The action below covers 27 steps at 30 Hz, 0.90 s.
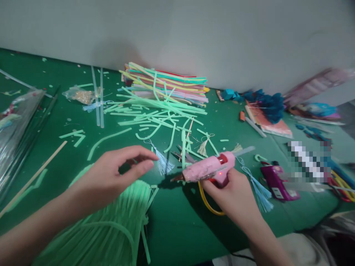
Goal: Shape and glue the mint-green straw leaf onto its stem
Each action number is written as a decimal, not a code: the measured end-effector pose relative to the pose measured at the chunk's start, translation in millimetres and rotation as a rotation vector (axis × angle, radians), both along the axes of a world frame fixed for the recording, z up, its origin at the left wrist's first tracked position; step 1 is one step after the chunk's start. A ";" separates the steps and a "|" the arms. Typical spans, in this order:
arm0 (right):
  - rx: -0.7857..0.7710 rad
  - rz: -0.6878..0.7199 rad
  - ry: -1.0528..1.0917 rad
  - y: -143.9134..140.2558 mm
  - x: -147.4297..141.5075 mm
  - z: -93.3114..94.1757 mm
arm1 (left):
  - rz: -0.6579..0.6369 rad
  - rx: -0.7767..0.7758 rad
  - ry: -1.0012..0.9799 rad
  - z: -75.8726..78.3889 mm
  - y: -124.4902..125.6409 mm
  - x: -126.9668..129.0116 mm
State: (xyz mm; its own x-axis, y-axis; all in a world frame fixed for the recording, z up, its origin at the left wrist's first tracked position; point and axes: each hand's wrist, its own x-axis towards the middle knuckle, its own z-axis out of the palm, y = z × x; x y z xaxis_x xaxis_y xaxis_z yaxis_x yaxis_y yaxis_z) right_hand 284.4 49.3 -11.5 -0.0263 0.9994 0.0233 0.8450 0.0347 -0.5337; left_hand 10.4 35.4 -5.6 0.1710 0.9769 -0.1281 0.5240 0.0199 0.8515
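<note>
My right hand (235, 195) grips a pink hot glue gun (206, 168) by its handle. Its nozzle points left, a small red light glows on its side, and a clear glue stick juts from the back. My left hand (119, 173) hovers with thumb and forefinger curved toward each other, and I see nothing between them. Close to those fingertips lies a light blue tassel (164, 162). Below the left hand is a green fringed piece (119, 225) made of many pipe cleaners side by side. A yellow ring (208, 205) shows partly beneath the glue gun.
Loose green pipe cleaners (158, 111) lie before a multicoloured bundle (169, 87) by the wall. Scissors (185, 155) rest behind the glue gun. Another blue tassel (259, 190) and a purple device (277, 183) are at right. A wooden stick (41, 171) and plastic wrapping (22, 122) lie left.
</note>
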 end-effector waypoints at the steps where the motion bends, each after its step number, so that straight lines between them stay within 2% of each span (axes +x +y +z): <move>1: -0.045 0.059 0.034 -0.3 -1.3 1.7 | 0.030 -0.060 -0.057 4.8 5.0 3.8; 2: -0.088 0.121 0.067 -0.5 -2.5 3.3 | 0.030 -0.118 -0.098 9.5 10.5 8.1; 5: -0.151 0.281 0.143 0.7 -4.9 5.8 | -0.096 -0.295 -0.167 20.1 27.3 24.3; 7: -0.140 0.325 0.161 2.1 -5.1 6.1 | -0.176 -0.400 -0.199 23.4 36.6 36.0; 10: -0.118 0.332 0.155 3.1 0.0 6.7 | -0.214 -0.476 -0.293 23.0 48.3 48.9; 14: -0.121 0.300 0.133 -0.6 20.2 10.0 | -0.157 -0.404 -0.358 18.2 70.3 55.9; 18: -0.108 0.252 0.147 -5.3 44.6 15.1 | -0.100 -0.259 -0.377 18.7 107.6 76.8; 21: -0.021 0.174 0.115 -6.3 56.0 17.7 | -0.144 -0.168 -0.373 22.3 135.3 104.1; 23: 0.049 0.131 0.078 -6.7 59.0 17.7 | -0.197 -0.150 -0.284 23.9 145.8 113.2; 25: 0.125 0.109 0.042 -7.9 58.2 16.0 | -0.216 -0.099 -0.153 24.3 145.3 105.6; 27: 0.216 0.116 0.007 -10.2 53.7 12.8 | -0.241 -0.034 -0.025 24.3 132.7 80.9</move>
